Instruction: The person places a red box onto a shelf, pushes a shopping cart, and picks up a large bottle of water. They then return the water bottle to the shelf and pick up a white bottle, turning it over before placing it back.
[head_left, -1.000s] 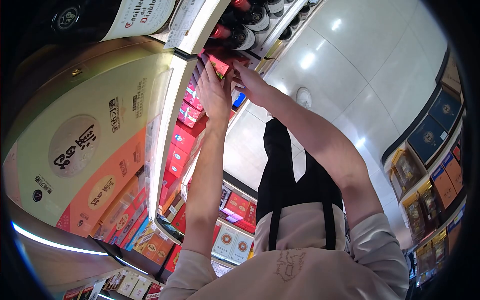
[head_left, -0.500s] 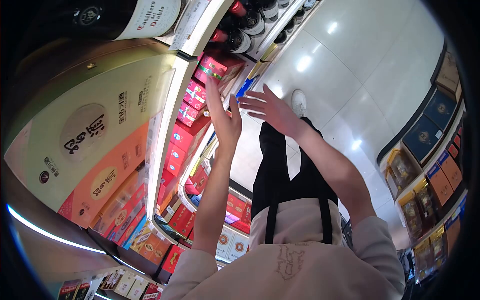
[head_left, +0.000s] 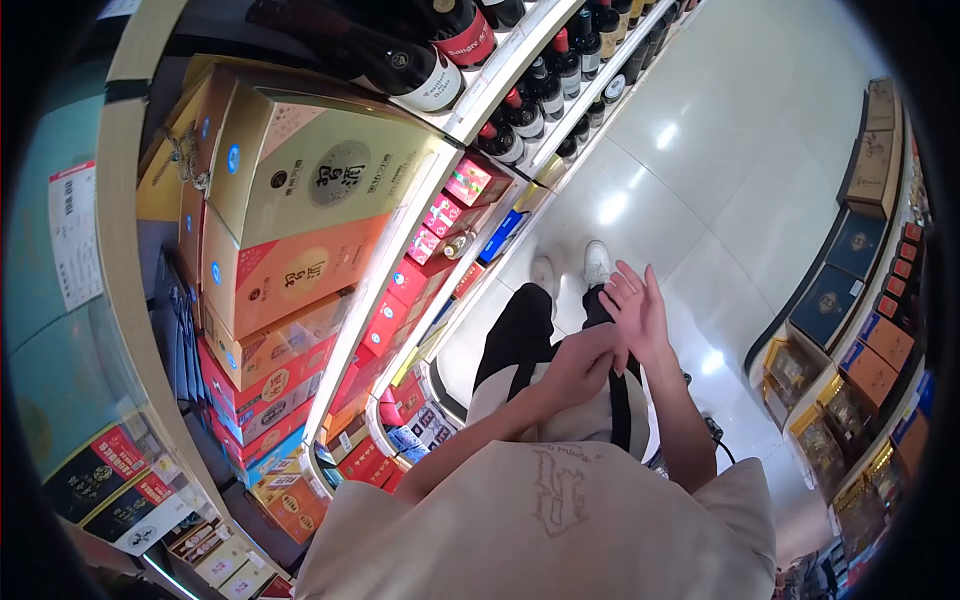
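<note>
My left hand (head_left: 583, 366) is in front of my lower body with its fingers curled, against the heel and thumb side of my right hand (head_left: 638, 312). What the left fingers close on, if anything, is hidden. The right hand is raised with its fingers spread and nothing held in them. Below the hands are my dark trousers (head_left: 513, 325), dark straps and a light shirt (head_left: 530, 510). Neither hand touches the shelves.
To the left, a shelf holds a green-gold box (head_left: 320, 165), an orange box (head_left: 300, 275) and red boxes. Wine bottles (head_left: 520, 115) stand at the top. A curved display with blue boxes (head_left: 828, 303) is on the right. Tiled floor (head_left: 700, 190) lies between.
Both hands have come down and closer to my body, the right hand moving right. The left hand has curled its fingers against the right. The view has shifted, showing more of the left shelves.
</note>
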